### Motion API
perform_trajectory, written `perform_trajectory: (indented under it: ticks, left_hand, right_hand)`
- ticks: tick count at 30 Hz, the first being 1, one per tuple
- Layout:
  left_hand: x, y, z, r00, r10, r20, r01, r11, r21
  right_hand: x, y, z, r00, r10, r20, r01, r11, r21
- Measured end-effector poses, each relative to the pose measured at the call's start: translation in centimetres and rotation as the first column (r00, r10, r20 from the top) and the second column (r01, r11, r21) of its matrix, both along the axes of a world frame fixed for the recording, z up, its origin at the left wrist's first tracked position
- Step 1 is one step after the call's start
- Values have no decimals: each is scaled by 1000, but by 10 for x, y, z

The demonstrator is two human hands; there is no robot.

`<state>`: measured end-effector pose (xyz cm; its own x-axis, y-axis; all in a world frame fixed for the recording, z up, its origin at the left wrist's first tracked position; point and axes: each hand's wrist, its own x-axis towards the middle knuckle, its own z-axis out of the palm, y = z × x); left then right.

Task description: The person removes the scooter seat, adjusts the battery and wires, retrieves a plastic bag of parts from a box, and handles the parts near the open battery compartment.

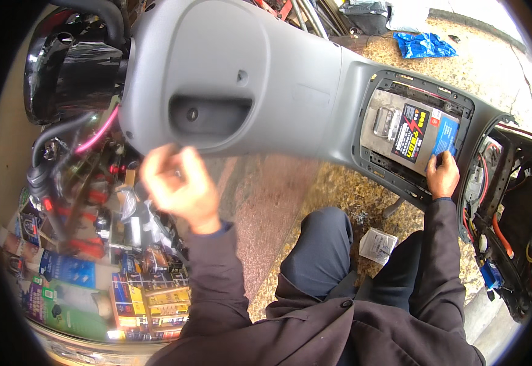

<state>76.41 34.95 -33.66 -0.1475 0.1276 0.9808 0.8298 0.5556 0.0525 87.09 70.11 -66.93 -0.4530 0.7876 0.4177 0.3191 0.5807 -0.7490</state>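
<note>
Right hand (444, 177) touches the flat box (385, 143); blurred left hand (180, 188) curls near smooth, rounded plastic bodywork (290, 104), open room rightward; I cannot tell either grip's hold.

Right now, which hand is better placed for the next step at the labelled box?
Likely the right hand: it is at the labelled box, while the left hand, blurred, is near the recessed pocket.

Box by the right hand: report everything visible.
The box is gray and metallic-looking, with a silver handle, a black label, a blue label and a smaller pale one. It sits in the opening of the gray body; its sides are mostly hidden. Fingers of the right hand seem to touch it by the blue label.
</note>
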Motion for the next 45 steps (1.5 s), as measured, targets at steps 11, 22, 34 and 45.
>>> perform_trajectory:
  ticks: [11,22,34,45]
  left_hand:
    - [-40,-9,59,850,440,-290,-503,841,-198]
    - [-36,-18,84,921,384,-69,-388,880,-272]
    - [-38,-18,81,942,322,-95,-335,906,-258]
    - [-47,-21,78,899,402,-173,-434,872,-227]
  right_hand:
    - [3,-1,-1,1000,21,-6,-21,1000,5]
    - [5,-1,2,998,42,-39,-45,996,-71]
    - [6,-2,4,999,30,-43,-32,999,-44]
    - [7,-6,16,990,21,-141,-46,983,-178]
